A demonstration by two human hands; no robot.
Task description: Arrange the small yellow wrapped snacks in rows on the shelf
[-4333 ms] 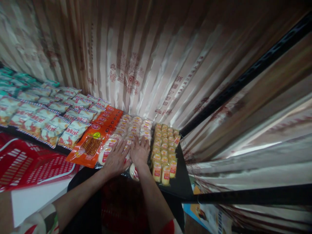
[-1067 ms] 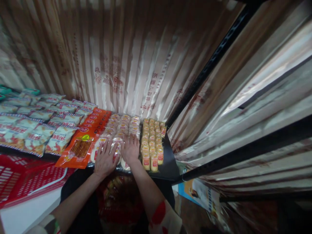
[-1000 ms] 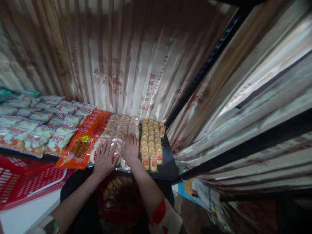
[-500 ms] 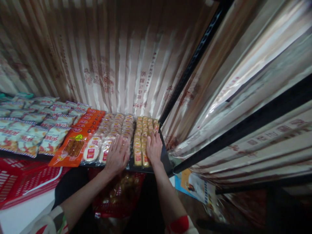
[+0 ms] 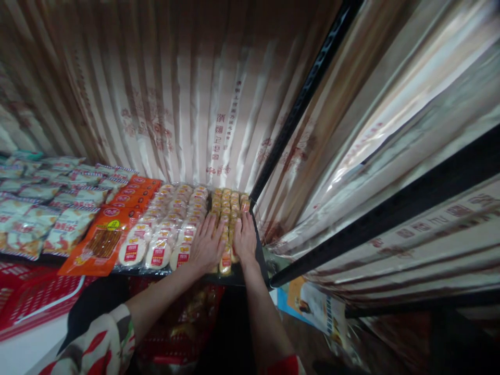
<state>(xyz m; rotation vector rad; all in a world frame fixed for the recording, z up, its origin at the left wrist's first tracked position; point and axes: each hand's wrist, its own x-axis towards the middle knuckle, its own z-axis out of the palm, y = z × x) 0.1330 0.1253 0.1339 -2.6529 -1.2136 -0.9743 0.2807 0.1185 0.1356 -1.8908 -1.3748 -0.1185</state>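
Observation:
Both hands lie on snack packs at the right end of a black shelf [image 5: 262,263]. My left hand [image 5: 209,244] is flat with its fingers stretched out, over the left side of the small yellow wrapped cakes [image 5: 225,263]. My right hand [image 5: 245,238] rests open along the right side of those same cakes, fingers pointing away from me. Between the hands a strip of the yellow packs shows; the rest is partly hidden beneath them. Just left of my left hand stand rows of round white rice crackers [image 5: 158,252] in clear wrappers with red labels.
Orange snack bags [image 5: 103,239] and white snack bags [image 5: 70,229] fill the shelf further left. A red basket [image 5: 42,291] stands below at left, and another red basket [image 5: 172,344] with wrapped goods is under the shelf. Curtains [image 5: 187,114] and black posts [image 5: 304,96] border the shelf.
Both hands have moved right, from the white rice crackers to the yellow cakes; my right hand went over first, then my left. The view has shifted right.

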